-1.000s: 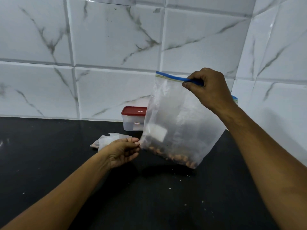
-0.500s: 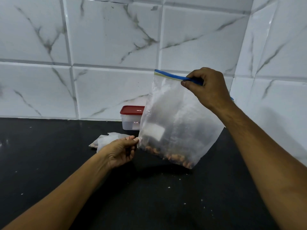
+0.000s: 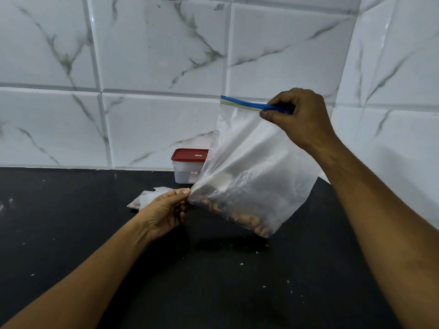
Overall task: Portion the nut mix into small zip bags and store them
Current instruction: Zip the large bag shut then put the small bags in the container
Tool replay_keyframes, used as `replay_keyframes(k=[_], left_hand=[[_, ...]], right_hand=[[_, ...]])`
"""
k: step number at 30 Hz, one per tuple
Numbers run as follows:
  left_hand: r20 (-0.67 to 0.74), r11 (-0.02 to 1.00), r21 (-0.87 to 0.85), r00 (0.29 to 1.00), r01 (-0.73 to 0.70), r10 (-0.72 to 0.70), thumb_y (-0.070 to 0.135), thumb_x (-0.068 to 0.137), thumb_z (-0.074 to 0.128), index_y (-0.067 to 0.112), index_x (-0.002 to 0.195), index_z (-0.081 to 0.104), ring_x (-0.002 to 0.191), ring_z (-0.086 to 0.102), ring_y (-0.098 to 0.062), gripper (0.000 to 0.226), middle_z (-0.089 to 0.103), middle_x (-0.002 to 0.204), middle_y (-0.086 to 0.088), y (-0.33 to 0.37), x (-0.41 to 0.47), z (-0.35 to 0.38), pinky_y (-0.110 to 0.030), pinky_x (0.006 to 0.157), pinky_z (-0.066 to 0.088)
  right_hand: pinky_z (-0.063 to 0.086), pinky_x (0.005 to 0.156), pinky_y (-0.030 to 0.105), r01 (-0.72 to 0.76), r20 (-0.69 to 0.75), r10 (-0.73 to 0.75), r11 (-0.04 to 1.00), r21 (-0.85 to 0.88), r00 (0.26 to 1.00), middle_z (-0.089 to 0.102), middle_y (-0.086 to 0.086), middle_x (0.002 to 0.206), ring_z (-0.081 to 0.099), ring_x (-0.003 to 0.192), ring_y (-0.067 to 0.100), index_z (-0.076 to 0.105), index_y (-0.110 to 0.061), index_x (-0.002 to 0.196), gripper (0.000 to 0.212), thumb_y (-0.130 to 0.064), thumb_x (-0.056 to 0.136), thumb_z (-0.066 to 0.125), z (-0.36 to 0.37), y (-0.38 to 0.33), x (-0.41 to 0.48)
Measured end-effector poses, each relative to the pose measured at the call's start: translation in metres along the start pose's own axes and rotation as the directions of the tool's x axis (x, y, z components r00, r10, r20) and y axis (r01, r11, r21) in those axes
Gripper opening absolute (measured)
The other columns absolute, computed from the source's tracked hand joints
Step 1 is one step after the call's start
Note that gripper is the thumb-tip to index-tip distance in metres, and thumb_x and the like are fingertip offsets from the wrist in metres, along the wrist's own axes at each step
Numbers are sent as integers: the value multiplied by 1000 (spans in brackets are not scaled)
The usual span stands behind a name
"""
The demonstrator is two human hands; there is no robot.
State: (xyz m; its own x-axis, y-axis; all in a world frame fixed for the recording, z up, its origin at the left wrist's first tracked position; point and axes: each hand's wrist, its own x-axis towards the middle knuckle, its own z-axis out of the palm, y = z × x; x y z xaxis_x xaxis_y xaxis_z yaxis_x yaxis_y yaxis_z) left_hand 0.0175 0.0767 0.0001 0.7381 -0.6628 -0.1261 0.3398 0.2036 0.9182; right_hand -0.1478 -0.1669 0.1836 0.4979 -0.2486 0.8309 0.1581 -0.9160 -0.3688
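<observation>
The right hand [image 3: 301, 117] pinches the blue zip strip [image 3: 242, 105] of a large clear zip bag [image 3: 251, 167], thumb and curled fingers clamped on its top edge, holding it above the black counter [image 3: 213, 281]. The left hand [image 3: 166, 210] pinches the bag's lower left corner between thumb and fingertips. Nut mix [image 3: 244, 219] lies along the bag's bottom edge. Just beyond the left hand lies a small bag [image 3: 147, 198] on the counter. Farther back, by the marble-tiled wall [image 3: 154, 55], stands a clear container [image 3: 187, 172] with a red lid [image 3: 188, 155]; its small label [image 3: 194, 172] is too blurred to read, perhaps a size mark.
</observation>
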Motion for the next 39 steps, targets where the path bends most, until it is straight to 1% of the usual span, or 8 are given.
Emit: replay_keyframes(k=[5, 7, 10, 16, 25, 31, 35, 39], left_hand=[[-208, 873, 412, 906, -261, 369, 32, 91, 74, 13, 113, 69, 81, 64, -14, 28, 72, 98, -5, 1, -3, 9, -29, 68, 52], [-106, 754, 483, 825, -445, 555, 41, 90, 73, 21, 117, 68, 94, 68, -13, 35, 73, 107, 0, 20, -12, 26, -31, 76, 59], [120, 652, 466, 773, -598, 623, 46, 87, 76, 27, 124, 67, 106, 70, -12, 42, 74, 115, 6, 55, -22, 56, -32, 87, 59], [207, 552, 420, 669, -720, 714, 21, 96, 71, 15, 99, 78, 79, 67, -18, 10, 78, 85, -2, 107, -23, 80, -37, 79, 54], [212, 619, 393, 721, -681, 659, 13, 100, 64, 9, 117, 74, 76, 62, -15, 20, 71, 79, -2, 125, -18, 60, -29, 74, 54], [172, 629, 413, 735, -659, 656, 21, 93, 74, 15, 93, 74, 74, 58, -11, 7, 71, 82, 1, 140, -13, 62, -29, 73, 51], [63, 655, 553, 809, -515, 584, 23, 87, 82, 17, 82, 73, 67, 46, -11, 11, 61, 71, 6, 153, 3, 68, -24, 58, 38], [45, 821, 260, 856, -508, 515, 10, 91, 76, 11, 89, 68, 75, 70, -19, 8, 71, 77, -1, 160, 10, 83, -24, 63, 57]], right_hand=[[47, 71, 21, -6, 105, 2, 999, 35, 995, 69, -8, 84, 61, 78, 7, 79, -22, 88, 10, -28, 83, 85, 8, -7, -2], [50, 71, 26, 22, 175, -26, 999, 26, 984, 70, -9, 82, 62, 79, 9, 79, -24, 87, 11, -31, 82, 86, 13, -12, -2], [51, 72, 31, 44, 230, -45, 999, 10, 972, 70, -8, 80, 63, 78, 12, 78, -25, 86, 13, -34, 81, 86, 19, -18, -2], [52, 72, 30, 46, 370, -46, 999, 10, 928, 73, -3, 80, 67, 77, 16, 78, -23, 90, 14, -32, 84, 86, -3, -24, 4], [50, 80, 35, -116, 581, 132, 991, -64, 803, 76, 13, 87, 64, 76, 15, 81, -18, 92, 7, -15, 86, 83, -58, 3, 1], [40, 57, 19, -122, 329, 165, 982, -147, 930, 70, -3, 70, 54, 59, 3, 81, -22, 85, 3, -23, 85, 84, -55, 15, 2], [44, 62, 29, -185, 241, 228, 964, -189, 943, 75, -1, 77, 58, 66, 13, 81, -25, 84, 3, -26, 86, 81, -43, 26, 5], [60, 59, 32, -261, 116, 258, 965, 10, 959, 76, 6, 87, 68, 74, 15, 81, -17, 99, 14, -10, 89, 74, -38, 26, 7]])
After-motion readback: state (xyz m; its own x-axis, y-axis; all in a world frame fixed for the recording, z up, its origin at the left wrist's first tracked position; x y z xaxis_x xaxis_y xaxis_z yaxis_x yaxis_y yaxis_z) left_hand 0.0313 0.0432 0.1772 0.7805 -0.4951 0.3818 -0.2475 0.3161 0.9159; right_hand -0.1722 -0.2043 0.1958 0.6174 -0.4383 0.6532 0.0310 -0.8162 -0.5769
